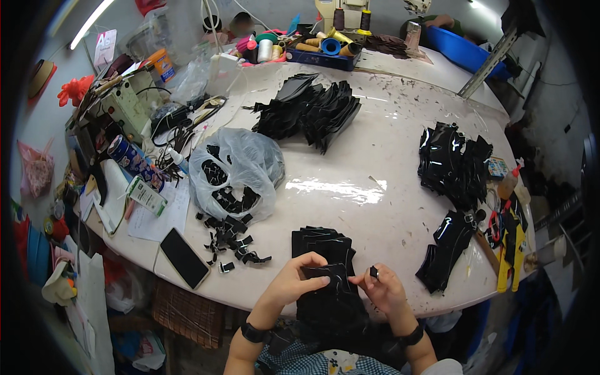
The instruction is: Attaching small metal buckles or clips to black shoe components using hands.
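Glossy pale table (387, 228), black pieces (323, 244), grey wall (561, 62)

Remotely I list one dark-screened phone (184, 258), one blue can (134, 160), one dark-blue tray (322, 60) holding thread spools (306, 47), and, far right, one blue basin (459, 50).

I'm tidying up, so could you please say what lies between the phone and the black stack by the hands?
Small black pieces scattered on the table, head view.

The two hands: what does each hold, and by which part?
The left hand holds a flat black piece near its upper left corner, thumb on top. The right hand holds a small black piece; the gripped part is unclear.
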Demonstrator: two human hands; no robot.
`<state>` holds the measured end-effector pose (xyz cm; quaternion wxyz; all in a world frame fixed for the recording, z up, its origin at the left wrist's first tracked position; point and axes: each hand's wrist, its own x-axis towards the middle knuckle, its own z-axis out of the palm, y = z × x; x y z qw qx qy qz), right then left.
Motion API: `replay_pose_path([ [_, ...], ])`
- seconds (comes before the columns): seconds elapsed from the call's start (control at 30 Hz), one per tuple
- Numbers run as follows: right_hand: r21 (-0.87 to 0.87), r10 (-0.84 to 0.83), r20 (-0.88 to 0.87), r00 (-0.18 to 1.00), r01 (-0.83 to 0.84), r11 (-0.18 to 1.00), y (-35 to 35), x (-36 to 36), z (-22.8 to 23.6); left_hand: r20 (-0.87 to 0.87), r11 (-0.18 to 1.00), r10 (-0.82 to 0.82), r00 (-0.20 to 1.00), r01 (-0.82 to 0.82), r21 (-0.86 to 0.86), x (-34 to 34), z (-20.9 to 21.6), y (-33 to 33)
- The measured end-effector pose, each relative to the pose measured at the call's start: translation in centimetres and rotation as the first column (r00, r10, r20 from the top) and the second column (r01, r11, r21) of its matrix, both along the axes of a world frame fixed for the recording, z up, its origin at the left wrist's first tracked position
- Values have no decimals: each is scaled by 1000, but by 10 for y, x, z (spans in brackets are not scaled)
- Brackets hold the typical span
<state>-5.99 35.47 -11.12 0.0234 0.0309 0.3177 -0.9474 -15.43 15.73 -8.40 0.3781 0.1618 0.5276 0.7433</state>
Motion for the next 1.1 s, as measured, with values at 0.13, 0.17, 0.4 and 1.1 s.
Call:
replay_pose_path([
  [0.13, 164, 101, 281, 954, -152, 975, -1, -9, -17, 108, 996, 58, 992, -65, 65, 10, 0, -3],
  [0.17, 164, 101, 282, 954, -151, 975, -2, -8, -17, 167, 994, 74, 983, -87, 70, 13, 4, -5],
  [0.4, 324, 71, 14, 997, -72, 943, 7, 7, 12, -80, 987, -21, 997, 7, -163, 29, 33, -6],
  [1.1, 976, 271, -73, 960, 13, 217, -2, 2, 60, -348, 974, -30, 937, -52, -223, 41, 14, 8],
])
